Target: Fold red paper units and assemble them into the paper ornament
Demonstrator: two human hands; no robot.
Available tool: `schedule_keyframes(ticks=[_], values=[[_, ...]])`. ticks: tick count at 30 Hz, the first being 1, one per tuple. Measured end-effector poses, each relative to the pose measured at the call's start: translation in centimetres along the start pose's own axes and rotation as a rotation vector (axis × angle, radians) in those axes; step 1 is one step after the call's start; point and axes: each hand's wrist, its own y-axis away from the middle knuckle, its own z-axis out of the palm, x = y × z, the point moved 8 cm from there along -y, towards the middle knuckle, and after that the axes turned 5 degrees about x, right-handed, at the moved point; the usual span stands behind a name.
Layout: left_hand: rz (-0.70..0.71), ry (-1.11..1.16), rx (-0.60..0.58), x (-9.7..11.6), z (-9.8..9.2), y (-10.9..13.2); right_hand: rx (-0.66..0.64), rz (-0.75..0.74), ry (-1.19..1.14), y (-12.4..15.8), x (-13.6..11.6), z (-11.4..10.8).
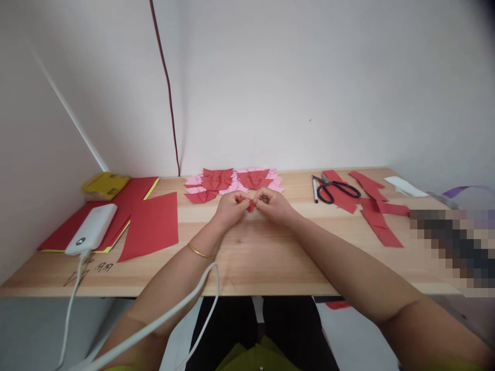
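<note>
Both my hands meet over the middle of the wooden table, pinching a small piece of red paper (pixel 251 205) between them. My left hand (pixel 233 207), with a gold bangle (pixel 200 252) on its wrist, grips the left side of the paper. On the other side my right hand (pixel 272 204) holds it between thumb and fingers. Much of the paper is hidden by the fingers, so its exact shape cannot be made out. Just behind the hands lie several folded red paper pieces (pixel 217 179) and pink paper pieces (pixel 275 181) with pointed edges.
Black-handled scissors (pixel 340 188), a pen (pixel 315 191) and red paper scraps (pixel 381 226) lie to the right. At left are a red sheet (pixel 152 225), a stack of red paper (pixel 62 229), a yellow packet (pixel 105 185) and a white power bank (pixel 93 229). Its white cable (pixel 154 324) crosses my left forearm.
</note>
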Motion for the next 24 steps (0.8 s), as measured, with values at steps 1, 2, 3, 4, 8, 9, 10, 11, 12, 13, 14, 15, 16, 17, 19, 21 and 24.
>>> schedule_keyframes(ticks=[1,2,3,4,8,9,10,11,12,13,14,15,16,17,19,21,24], values=[[-0.001,0.014,-0.007,-0.1,0.1,0.0,0.002,-0.001,0.005,0.0,0.0,0.0],[-0.002,0.034,-0.018,-0.2,0.1,-0.1,0.006,-0.001,0.013,0.0,0.0,-0.1],[-0.003,0.057,-0.036,-0.2,0.3,-0.1,0.011,0.000,0.026,0.0,0.0,-0.1],[-0.004,0.079,-0.056,-0.2,0.4,0.0,0.017,0.000,0.041,0.0,0.0,-0.2],[-0.014,0.119,-0.092,0.2,0.6,0.1,0.027,-0.021,0.074,0.0,0.0,-0.4],[-0.014,0.108,-0.087,0.3,0.5,0.1,0.025,-0.031,0.072,0.0,-0.1,-0.4],[-0.012,0.089,-0.079,0.4,0.5,0.2,0.022,-0.040,0.068,0.0,-0.2,-0.3],[-0.007,0.061,-0.068,0.4,0.4,0.2,0.020,-0.047,0.064,0.0,-0.2,-0.3],[-0.004,0.027,-0.055,0.5,0.3,0.2,0.014,-0.053,0.059,0.0,-0.3,-0.2],[-0.002,-0.007,-0.040,0.5,0.2,0.3,0.003,-0.057,0.050,0.1,-0.4,-0.1],[-0.002,-0.037,-0.027,0.5,0.2,0.3,-0.013,-0.060,0.040,0.1,-0.5,0.0],[-0.002,-0.061,-0.017,0.6,0.1,0.3,-0.029,-0.061,0.030,0.2,-0.6,0.2],[0.000,-0.081,-0.012,0.6,0.1,0.4,-0.044,-0.061,0.021,0.2,-0.7,0.3],[0.008,-0.098,-0.013,0.7,0.2,0.4,-0.055,-0.059,0.017,0.3,-0.7,0.4],[0.035,-0.123,-0.017,1.1,0.3,0.5,-0.064,-0.052,0.020,0.3,-0.8,0.5],[0.052,-0.135,-0.015,1.3,0.3,0.6,-0.065,-0.052,0.024,0.3,-0.8,0.5],[0.027,-0.036,0.012,0.9,0.1,0.4,-0.056,-0.066,-0.026,0.1,-0.7,0.2]])
